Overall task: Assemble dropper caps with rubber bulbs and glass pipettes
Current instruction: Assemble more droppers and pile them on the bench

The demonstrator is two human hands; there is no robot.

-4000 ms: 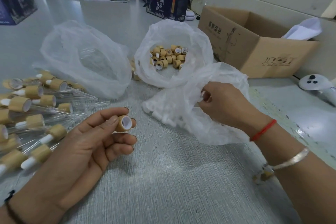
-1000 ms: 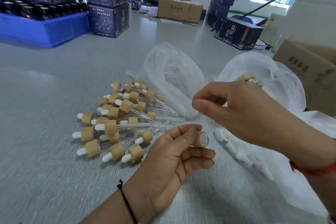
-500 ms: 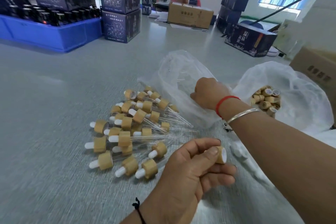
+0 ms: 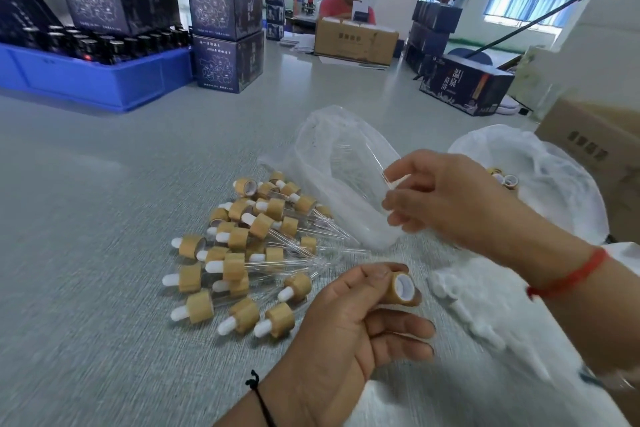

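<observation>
Left hand [image 4: 332,333] pinches a bamboo-coloured dropper cap [image 4: 403,289] between thumb and forefinger, white-lined opening facing right, held above the desk [image 4: 104,184]. Right hand [image 4: 446,201] hovers up and right of the cap, fingers curled; a thin clear glass pipette seems pinched at its fingertips, but blur leaves that uncertain. Directly behind that hand lies a clear bag of pipettes [image 4: 339,177], its mouth partly hidden by the fingers. Left of the cap: a heap of finished droppers [image 4: 249,253], white bulbs and glass stems crossing. Right of the cap: a bag of white rubber bulbs [image 4: 464,308]. Beyond the right wrist, a bag of loose caps [image 4: 540,177], mostly blocked by the arm. Far left of the cap, a blue crate [image 4: 97,80] of dark bottles.
</observation>
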